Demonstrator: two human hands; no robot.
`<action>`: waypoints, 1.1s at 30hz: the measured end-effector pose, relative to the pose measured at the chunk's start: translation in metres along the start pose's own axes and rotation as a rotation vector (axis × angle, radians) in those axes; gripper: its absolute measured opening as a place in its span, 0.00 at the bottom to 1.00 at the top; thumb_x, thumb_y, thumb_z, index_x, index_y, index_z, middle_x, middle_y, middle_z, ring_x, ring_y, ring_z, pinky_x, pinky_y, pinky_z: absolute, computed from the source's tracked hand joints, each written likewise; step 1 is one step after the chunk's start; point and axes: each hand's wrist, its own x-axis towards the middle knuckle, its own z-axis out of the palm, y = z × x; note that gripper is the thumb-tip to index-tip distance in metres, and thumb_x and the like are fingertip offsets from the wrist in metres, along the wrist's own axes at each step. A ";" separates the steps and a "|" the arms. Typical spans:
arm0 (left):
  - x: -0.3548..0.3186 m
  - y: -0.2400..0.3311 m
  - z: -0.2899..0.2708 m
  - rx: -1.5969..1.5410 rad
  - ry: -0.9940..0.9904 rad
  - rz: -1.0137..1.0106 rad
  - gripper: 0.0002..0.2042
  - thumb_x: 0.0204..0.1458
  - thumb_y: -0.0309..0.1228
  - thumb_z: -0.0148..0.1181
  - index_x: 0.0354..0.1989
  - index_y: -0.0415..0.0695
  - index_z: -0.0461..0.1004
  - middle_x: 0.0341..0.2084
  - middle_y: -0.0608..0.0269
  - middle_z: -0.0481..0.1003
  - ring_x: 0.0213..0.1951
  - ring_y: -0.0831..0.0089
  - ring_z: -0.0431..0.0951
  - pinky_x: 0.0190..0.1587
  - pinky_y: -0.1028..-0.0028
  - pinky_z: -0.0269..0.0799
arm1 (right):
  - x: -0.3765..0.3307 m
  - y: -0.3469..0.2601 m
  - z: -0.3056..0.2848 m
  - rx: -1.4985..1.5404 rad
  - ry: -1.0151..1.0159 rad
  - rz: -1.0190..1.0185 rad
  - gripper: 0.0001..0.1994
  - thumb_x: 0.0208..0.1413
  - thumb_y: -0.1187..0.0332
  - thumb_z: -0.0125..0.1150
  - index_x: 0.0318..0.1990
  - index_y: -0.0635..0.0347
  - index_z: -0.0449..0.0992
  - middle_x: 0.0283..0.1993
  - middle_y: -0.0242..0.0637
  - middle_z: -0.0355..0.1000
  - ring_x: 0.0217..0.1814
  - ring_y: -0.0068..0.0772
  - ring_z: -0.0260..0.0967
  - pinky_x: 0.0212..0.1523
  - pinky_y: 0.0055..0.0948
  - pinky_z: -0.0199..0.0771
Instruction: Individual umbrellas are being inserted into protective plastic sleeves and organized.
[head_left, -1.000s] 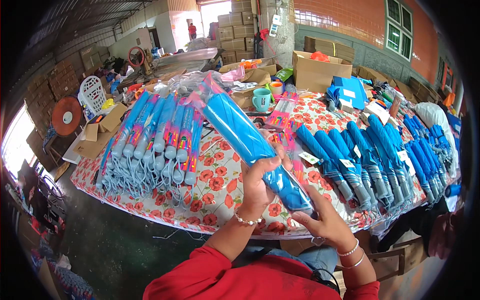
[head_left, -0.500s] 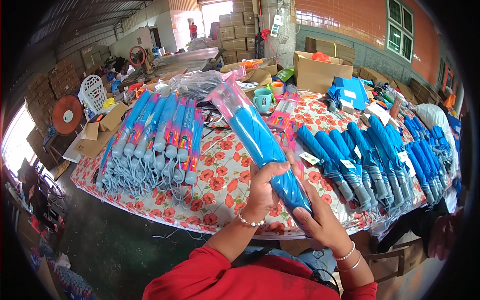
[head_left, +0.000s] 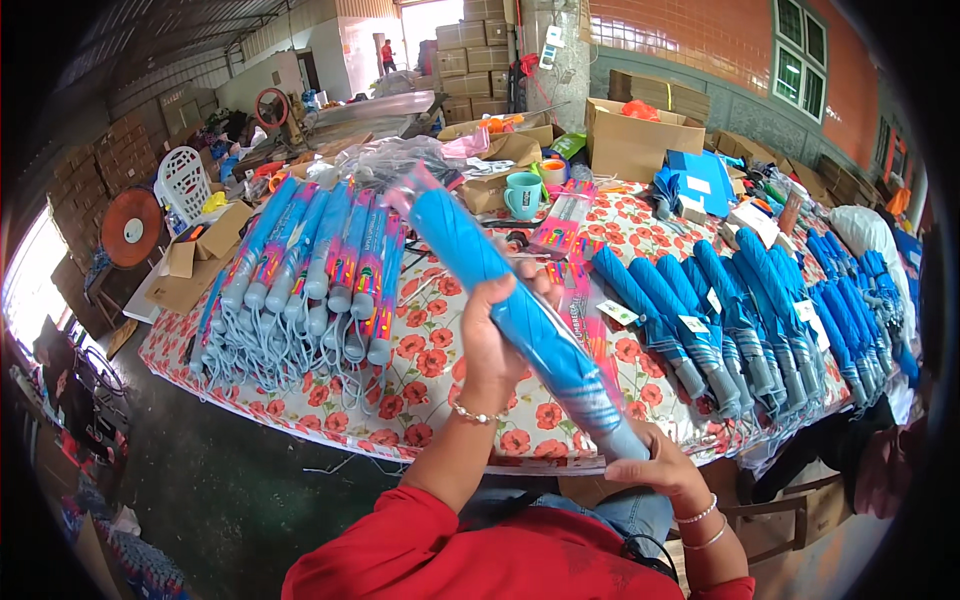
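A red-flowered white fabric tablecloth (head_left: 432,350) spreads below a long, clear plastic sleeve (head_left: 522,308) holding a slim, blue folded umbrella (head_left: 550,347) aslant. The left hand (head_left: 493,332) wraps round its middle; the right hand (head_left: 660,464) grips its grey cylindrical handle (head_left: 618,440).

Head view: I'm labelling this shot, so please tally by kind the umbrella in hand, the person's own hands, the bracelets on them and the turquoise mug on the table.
Held blue umbrella: 1
Hands, left hand and right hand: 2
Bracelets, one on the left and two on the right: 3
Turquoise mug: 1
Total: 7
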 end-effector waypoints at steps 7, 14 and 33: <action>-0.040 -0.040 0.021 -0.109 -0.168 -0.249 0.32 0.49 0.33 0.59 0.62 0.48 0.50 0.44 0.55 0.70 0.45 0.61 0.74 0.47 0.58 0.71 | 0.015 0.000 0.011 0.527 -0.002 0.061 0.20 0.37 0.64 0.59 0.38 0.67 0.66 0.15 0.30 0.56 0.12 0.19 0.48 0.15 0.20 0.46; -0.041 -0.046 0.018 0.338 -0.001 -0.342 0.28 0.46 0.26 0.62 0.56 0.43 0.58 0.39 0.57 0.72 0.40 0.66 0.75 0.42 0.67 0.74 | 0.015 -0.016 0.017 -0.131 0.319 -0.219 0.16 0.40 0.67 0.62 0.37 0.66 0.70 0.24 0.31 0.66 0.22 0.21 0.60 0.23 0.21 0.60; 0.015 0.039 -0.010 0.135 0.113 0.186 0.18 0.49 0.37 0.56 0.46 0.43 0.65 0.36 0.58 0.71 0.38 0.65 0.74 0.44 0.61 0.72 | -0.020 -0.004 -0.021 0.354 0.063 0.053 0.36 0.44 0.56 0.59 0.60 0.59 0.52 0.32 0.40 0.66 0.21 0.30 0.67 0.18 0.20 0.65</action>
